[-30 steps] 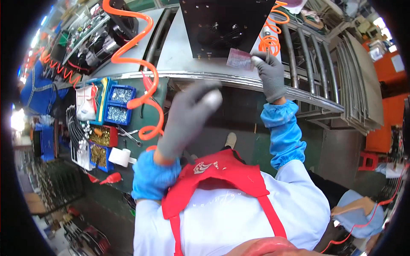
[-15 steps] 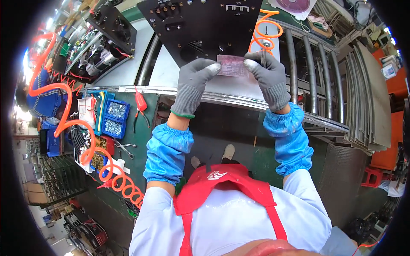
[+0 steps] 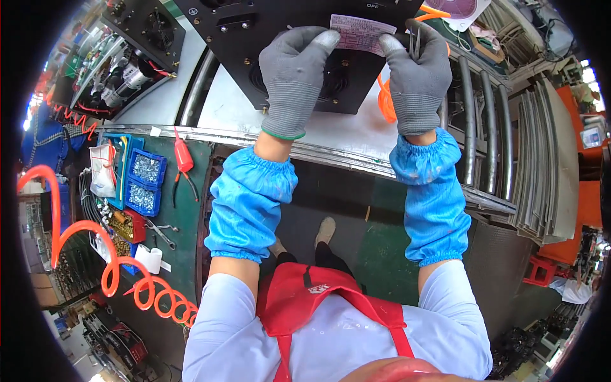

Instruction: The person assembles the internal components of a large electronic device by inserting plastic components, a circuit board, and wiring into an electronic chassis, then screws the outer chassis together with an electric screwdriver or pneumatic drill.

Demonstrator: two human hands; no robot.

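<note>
Both my hands, in grey gloves with blue sleeve covers above the wrists, stretch a small pale pink printed label (image 3: 361, 34) between them. My left hand (image 3: 299, 70) pinches its left end between thumb and fingers. At the other end, the thumb and fingers of my right hand (image 3: 417, 76) grip the label, and slim metal tweezers (image 3: 415, 46) stick up among those fingers. Behind the label is the black panel (image 3: 232, 54) of a boxy machine with a round fan grille, partly hidden by my left hand. I cannot tell whether the label touches the panel.
Roller bars (image 3: 468, 121) run right of the machine, with stacked flat sheets (image 3: 541, 159) beyond. At left are an opened machine (image 3: 121, 76), blue screw boxes (image 3: 145, 181), red-handled pliers (image 3: 183, 156), wrenches (image 3: 162, 234) and a coiled orange air hose (image 3: 111, 274).
Both hands have moved up and forward with the label, from the panel's lower edge to higher on it. The machine and bench sit differently in view as my head has shifted.
</note>
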